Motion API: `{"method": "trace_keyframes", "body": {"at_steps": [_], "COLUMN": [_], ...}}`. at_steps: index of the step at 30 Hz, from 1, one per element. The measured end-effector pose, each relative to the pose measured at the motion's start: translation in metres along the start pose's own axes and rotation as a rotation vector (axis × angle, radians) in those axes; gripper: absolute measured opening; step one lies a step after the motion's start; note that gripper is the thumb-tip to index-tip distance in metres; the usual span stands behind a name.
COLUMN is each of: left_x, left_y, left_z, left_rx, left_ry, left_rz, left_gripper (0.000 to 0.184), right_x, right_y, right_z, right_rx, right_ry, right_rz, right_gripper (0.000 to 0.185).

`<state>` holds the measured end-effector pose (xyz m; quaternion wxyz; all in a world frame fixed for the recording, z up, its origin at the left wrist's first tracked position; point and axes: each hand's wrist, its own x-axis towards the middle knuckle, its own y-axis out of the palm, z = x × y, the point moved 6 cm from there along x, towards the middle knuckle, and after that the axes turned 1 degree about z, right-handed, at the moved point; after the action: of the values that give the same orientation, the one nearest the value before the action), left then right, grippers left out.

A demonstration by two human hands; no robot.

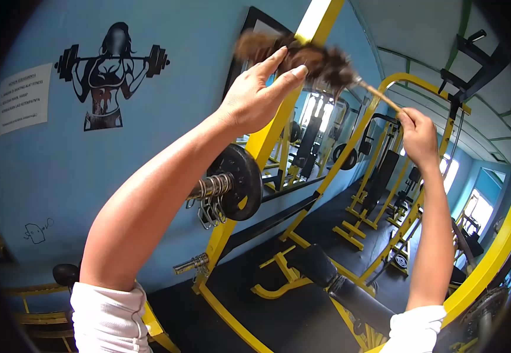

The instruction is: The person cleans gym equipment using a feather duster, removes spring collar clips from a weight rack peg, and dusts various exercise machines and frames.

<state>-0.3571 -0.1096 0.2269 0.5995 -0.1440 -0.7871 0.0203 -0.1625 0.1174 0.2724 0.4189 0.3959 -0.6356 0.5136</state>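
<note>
My right hand point(420, 138) is closed around the thin wooden handle of a feather duster point(326, 63). Its brown feathers lie across the upper part of a yellow steel post point(267, 138) and look slightly blurred. My left hand point(261, 94) is raised at the same post, just below the feathers, with thumb and fingers stretched apart. Whether its palm touches the post or the feathers, I cannot tell. A black weight plate point(241, 182) sits on a peg lower on the post, with several metal spring clips point(211, 209) hanging beside it.
A padded black bench point(349, 294) stands below on the dark floor point(208, 309). Behind the post is a wall mirror point(311, 141). Yellow gym machines point(379, 176) line the room beyond. A paper notice point(25, 100) and a weightlifter mural point(111, 76) are on the blue wall.
</note>
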Motion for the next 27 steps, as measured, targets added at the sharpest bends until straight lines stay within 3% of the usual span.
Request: {"method": "trace_keyframes", "body": {"at_steps": [2, 3, 6, 9, 11, 12, 13, 14, 15, 17, 19, 21, 23, 25, 27], "left_x": [-0.007, -0.01, -0.019, -0.033, -0.037, -0.042, -0.048, -0.058, -0.071, -0.116, -0.169, -0.206, -0.238, -0.252, -0.265], "left_y": [-0.003, -0.003, -0.005, -0.007, -0.006, -0.004, 0.005, 0.014, 0.019, 0.045, 0.087, 0.114, 0.139, 0.136, 0.131], "left_z": [0.014, 0.02, 0.044, 0.058, 0.072, 0.078, 0.084, 0.092, 0.096, 0.086, 0.096, 0.08, 0.093, 0.09, 0.086], "left_rx": [0.07, 0.057, -0.109, -0.141, -0.011, 0.004, -0.004, -0.117, -0.224, -0.447, -0.328, -0.533, -0.534, -0.633, -0.45], "left_ry": [-0.015, -0.017, -0.059, -0.172, -0.116, -0.115, -0.118, -0.169, -0.22, -0.459, -0.529, -0.612, -0.65, -0.686, -0.633], "left_rz": [0.001, 0.004, 0.018, 0.091, 0.015, -0.016, -0.01, -0.002, 0.005, 0.195, 0.352, 0.289, 0.111, 0.045, 0.115], "left_gripper": [0.075, 0.075, 0.08, 0.08, 0.08, 0.078, 0.078, 0.075, 0.073, 0.067, 0.062, 0.053, 0.037, 0.026, 0.021], "right_x": [-0.025, -0.039, -0.082, -0.108, -0.128, -0.14, -0.159, -0.177, -0.189, -0.228, -0.273, -0.304, -0.327, -0.326, -0.323], "right_y": [0.012, 0.027, 0.04, 0.036, 0.043, 0.055, 0.075, 0.079, 0.077, 0.089, 0.109, 0.126, 0.142, 0.149, 0.171], "right_z": [-0.001, 0.002, 0.022, 0.018, 0.016, 0.02, 0.014, 0.014, 0.024, 0.033, 0.056, 0.087, 0.112, 0.126, 0.132], "right_rx": [0.035, 0.002, 0.016, 0.051, 0.074, 0.118, 0.237, 0.171, 0.135, 0.235, 0.353, 0.43, 0.421, 0.391, 0.838], "right_ry": [0.249, 0.165, 0.215, 0.263, 0.338, 0.269, 0.343, 0.431, 0.379, 0.45, 0.513, 0.59, 0.638, 0.556, 0.736], "right_rz": [-0.001, 0.055, 0.268, 0.17, 0.04, 0.077, 0.149, 0.222, 0.193, 0.179, 0.163, 0.325, 0.544, 0.694, 0.423], "right_gripper": [0.019, 0.019, 0.018, 0.017, 0.021, 0.024, 0.022, 0.02, 0.017, 0.014, 0.017, 0.016, 0.014, 0.012, 0.019]}}
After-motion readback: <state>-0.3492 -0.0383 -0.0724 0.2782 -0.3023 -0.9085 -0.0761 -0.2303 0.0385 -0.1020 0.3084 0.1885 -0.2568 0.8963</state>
